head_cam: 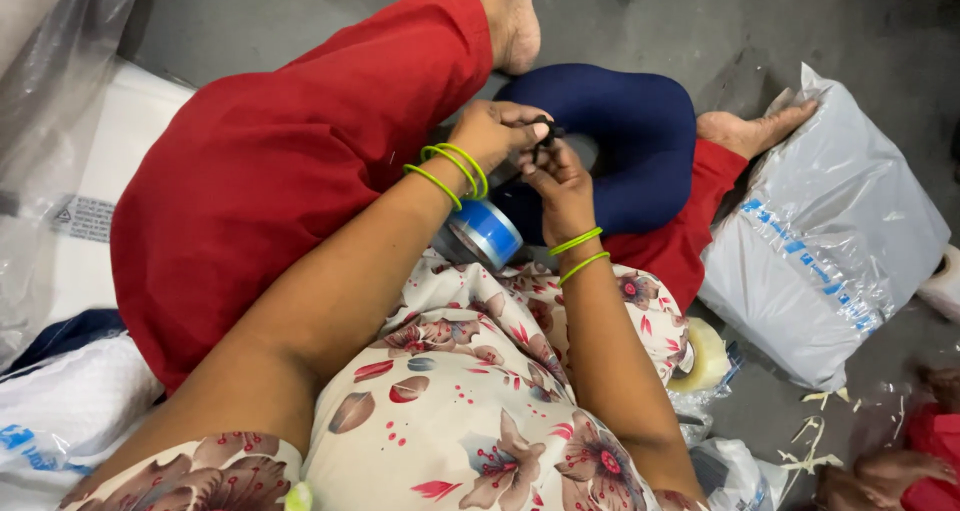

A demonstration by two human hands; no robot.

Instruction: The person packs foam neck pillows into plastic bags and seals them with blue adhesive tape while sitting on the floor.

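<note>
Grey concrete floor point(760, 31) below us, plastic bags scattered round. Our left hand point(495, 131) and right hand point(555, 176) meet above the navy neck pillow point(640, 141) on our lap, both pinching a small black piece point(544, 129) between fingertips. A blue tape roll point(485, 233) sits just beneath our wrists.

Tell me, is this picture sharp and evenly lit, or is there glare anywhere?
Head view: soft, even light; both hands, left hand and right hand, look sharp; white glare streaks the grey plastic bag and the blue tape roll; frame edges bend slightly.
</note>
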